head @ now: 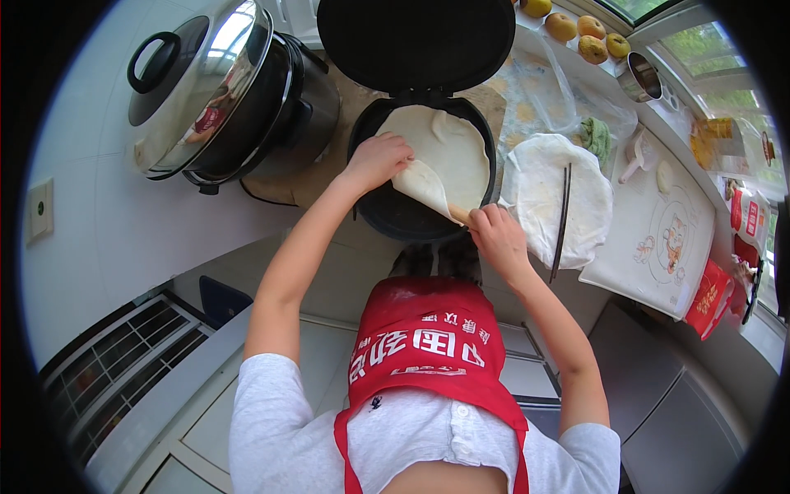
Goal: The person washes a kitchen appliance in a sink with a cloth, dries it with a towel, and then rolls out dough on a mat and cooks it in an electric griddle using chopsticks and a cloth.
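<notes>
A round, thin sheet of raw dough [460, 154] lies over most of the black lower plate [392, 210] of an electric griddle. Its near edge is folded back, so bare plate shows at the front. My left hand [379, 160] has its fingertips on the dough at the left end of that fold. In my right hand [498, 238] is one end of a wooden rolling pin [460, 214], held at the griddle's front right rim. The pin's far part is hidden under the folded dough. Behind the plate, the griddle's lid [416, 46] stands raised on its hinge.
Right of the griddle, dark chopsticks [560, 228] lie across a white cloth [528, 197]. Beyond are a green rag [595, 141], a printed board [642, 247] and a plastic scoop [639, 151]. Left stands an electric cooker [302, 105] with a glass lid [231, 80]. Fruit [560, 27] lines the windowsill.
</notes>
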A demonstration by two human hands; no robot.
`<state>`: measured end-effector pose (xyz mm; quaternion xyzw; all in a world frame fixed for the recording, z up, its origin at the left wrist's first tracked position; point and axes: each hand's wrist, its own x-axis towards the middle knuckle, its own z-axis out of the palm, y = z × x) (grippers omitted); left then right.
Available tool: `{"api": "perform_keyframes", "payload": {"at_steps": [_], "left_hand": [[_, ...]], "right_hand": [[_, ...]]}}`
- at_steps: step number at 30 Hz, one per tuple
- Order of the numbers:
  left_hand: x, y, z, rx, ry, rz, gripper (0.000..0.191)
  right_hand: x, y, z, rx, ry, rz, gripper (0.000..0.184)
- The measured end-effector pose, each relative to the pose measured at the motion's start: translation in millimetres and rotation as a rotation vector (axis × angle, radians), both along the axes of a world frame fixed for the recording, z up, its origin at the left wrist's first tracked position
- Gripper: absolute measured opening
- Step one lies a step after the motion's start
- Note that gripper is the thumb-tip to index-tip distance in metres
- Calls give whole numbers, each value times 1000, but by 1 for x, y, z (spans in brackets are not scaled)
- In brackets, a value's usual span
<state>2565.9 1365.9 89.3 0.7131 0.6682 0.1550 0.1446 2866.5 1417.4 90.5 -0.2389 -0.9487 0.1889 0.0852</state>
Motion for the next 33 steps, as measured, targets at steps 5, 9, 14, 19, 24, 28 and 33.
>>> {"api": "perform_keyframes", "payload": {"at_steps": [5, 9, 14, 19, 24, 28, 33], "left_hand": [[-5, -75, 13, 36, 131, 31, 13], [-7, -110, 2, 76, 155, 43, 11], [-4, -112, 11, 91, 183, 79, 16], [22, -91, 25, 15, 33, 102, 21], [56, -56, 7, -74, -90, 64, 21], [77, -59, 7, -142, -91, 82, 21], [95, -43, 31, -204, -64, 69, 21]], "right_hand": [[-4, -23, -4, 318, 13, 105, 20], [-9, -33, 6, 249, -7, 94, 22], [-5, -27, 38, -10, 53, -51, 30], [49, -15, 79, -211, 54, -373, 35], [125, 20, 77, -294, 220, -812, 31], [212, 99, 27, -255, 287, -1118, 33], [339, 167, -90, -12, 109, -1271, 40]]}}
